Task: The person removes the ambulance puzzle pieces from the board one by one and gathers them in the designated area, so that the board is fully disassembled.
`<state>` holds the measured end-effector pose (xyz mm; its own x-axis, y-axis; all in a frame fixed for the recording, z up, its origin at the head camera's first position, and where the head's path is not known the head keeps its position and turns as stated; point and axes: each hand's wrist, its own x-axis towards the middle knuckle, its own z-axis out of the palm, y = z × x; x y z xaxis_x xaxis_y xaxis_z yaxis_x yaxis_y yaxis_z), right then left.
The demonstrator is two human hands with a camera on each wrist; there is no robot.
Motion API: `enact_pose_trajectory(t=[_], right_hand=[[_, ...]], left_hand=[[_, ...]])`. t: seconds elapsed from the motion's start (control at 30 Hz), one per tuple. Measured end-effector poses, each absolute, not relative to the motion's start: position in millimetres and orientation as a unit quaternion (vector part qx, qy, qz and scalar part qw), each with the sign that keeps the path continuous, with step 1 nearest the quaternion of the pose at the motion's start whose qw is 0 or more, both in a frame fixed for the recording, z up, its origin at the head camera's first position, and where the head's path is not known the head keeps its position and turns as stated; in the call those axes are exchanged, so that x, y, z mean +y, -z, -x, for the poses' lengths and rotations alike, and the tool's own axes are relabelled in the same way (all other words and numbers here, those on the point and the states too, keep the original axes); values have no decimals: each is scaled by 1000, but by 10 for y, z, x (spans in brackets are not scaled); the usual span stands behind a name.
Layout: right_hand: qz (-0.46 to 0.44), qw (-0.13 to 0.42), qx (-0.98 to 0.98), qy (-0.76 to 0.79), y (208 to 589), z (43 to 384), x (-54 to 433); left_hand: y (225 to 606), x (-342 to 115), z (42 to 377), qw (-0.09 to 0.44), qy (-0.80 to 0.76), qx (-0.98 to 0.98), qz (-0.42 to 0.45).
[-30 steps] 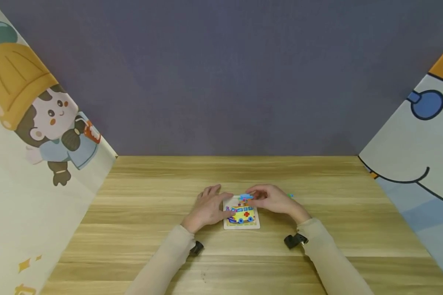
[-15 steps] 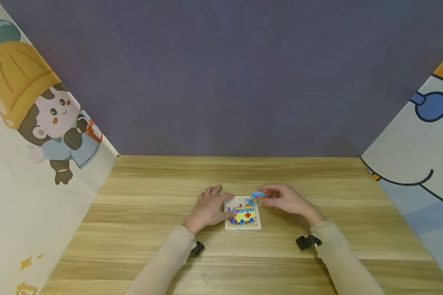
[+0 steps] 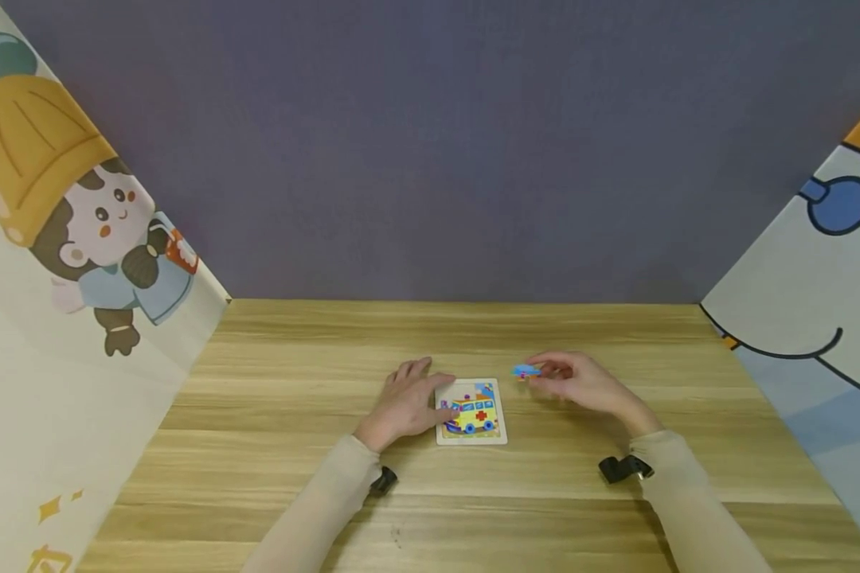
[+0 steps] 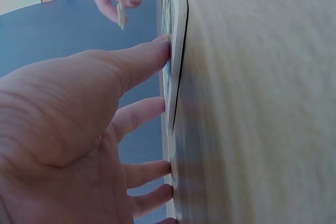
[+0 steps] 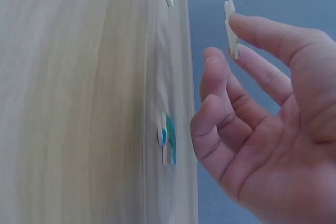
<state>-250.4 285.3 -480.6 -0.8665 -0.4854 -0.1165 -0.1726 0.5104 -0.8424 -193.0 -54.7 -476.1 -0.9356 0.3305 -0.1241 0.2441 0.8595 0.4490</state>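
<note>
A small square jigsaw board [image 3: 471, 442] with a yellow ambulance picture lies flat on the table. Bare pale wood shows at its upper left. My left hand [image 3: 404, 404] rests at the board's left side, fingers spread on the table and thumb on the picture. To the right of the board, my right hand [image 3: 586, 385] pinches a blue jigsaw piece [image 3: 525, 372] between thumb and index finger, raised above the table. The right wrist view shows this piece [image 5: 231, 29] edge-on, its other fingers loosely curled below.
Another jigsaw piece [image 5: 169, 139], green and blue, lies on the wooden table [image 3: 315, 334] near my right hand; in the head view the hand hides it. A dark panel [image 3: 430, 159] stands behind the table, with cartoon-printed walls [image 3: 14, 382] at both sides.
My right hand has lifted the blue jigsaw piece away from over the board and carried it to the right. The left hand has stayed on the board.
</note>
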Motion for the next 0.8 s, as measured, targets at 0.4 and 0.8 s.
enact_pose_trajectory(t=[0.4,0.8], right_hand=[[175,160,858,455,4799,2496,3094],[183,150,870,432,4757,2511,3394]], left_hand=[[4764,-547,1938,100,-217,960,-146],[4775,-544,1928,97,-214,961,-147]])
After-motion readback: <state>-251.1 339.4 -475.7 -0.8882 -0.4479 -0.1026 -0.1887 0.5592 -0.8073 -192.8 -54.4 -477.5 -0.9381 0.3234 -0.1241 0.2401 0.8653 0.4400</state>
